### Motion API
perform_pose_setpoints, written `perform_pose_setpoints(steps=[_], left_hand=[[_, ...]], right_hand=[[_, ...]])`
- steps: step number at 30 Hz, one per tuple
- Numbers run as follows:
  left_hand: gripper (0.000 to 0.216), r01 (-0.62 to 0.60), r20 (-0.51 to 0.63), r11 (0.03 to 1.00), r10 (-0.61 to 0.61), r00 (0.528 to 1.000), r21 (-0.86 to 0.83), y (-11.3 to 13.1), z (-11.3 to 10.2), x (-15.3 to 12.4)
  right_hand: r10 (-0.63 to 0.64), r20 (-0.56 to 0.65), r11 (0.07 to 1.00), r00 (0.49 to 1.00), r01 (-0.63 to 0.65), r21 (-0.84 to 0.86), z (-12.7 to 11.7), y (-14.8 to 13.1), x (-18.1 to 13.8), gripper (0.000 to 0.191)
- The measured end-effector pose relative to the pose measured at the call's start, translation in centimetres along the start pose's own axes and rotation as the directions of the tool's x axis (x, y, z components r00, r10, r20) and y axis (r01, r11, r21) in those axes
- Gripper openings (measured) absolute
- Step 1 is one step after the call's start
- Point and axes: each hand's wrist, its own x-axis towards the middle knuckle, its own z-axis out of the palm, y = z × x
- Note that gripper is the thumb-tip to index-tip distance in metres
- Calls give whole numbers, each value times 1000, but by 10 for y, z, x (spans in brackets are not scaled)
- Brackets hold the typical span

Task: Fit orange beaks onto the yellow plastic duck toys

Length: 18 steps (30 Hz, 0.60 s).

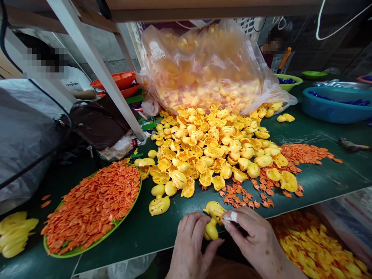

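At the table's front edge, my left hand (188, 240) is closed round a yellow plastic toy duck half (214, 211), its rounded head end lowest. My right hand (252, 232), with white tape round one finger, pinches at the right side of this duck half; whatever its fingertips hold is hidden. Just beyond my hands lie small orange plastic pieces (247, 197), loose on the green surface. Another duck half (159, 205) rests to the left. A large pile of yellow duck halves (203, 151) spreads in front of me, many with their hollow sides showing.
A green tray (78, 252) heaped with orange pieces stands at left. Behind the pile is a clear plastic bag (203, 69) of yellow parts. A white post (99, 69) rises at left. Yellow parts (322, 252) fill a container below right; a blue basin (337, 106) stands far right.
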Motion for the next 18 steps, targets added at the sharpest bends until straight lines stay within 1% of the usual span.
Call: perform_pose_setpoints(steps=[10,13,18], left_hand=[[33,-36,-11,999,36,999,17,2,7,-3],[33,-33,-18,999,33,999,19,3,6,-2],[27,-32,-27,999,32,999,11,5,6,0]], right_hand=[[-71,48,997,996,70,18,8,-5,-1,17],[-89,68,995,994,92,-41,11,-6,-1,17],[-183,82,966,980,195,-172,14,-8,4,21]])
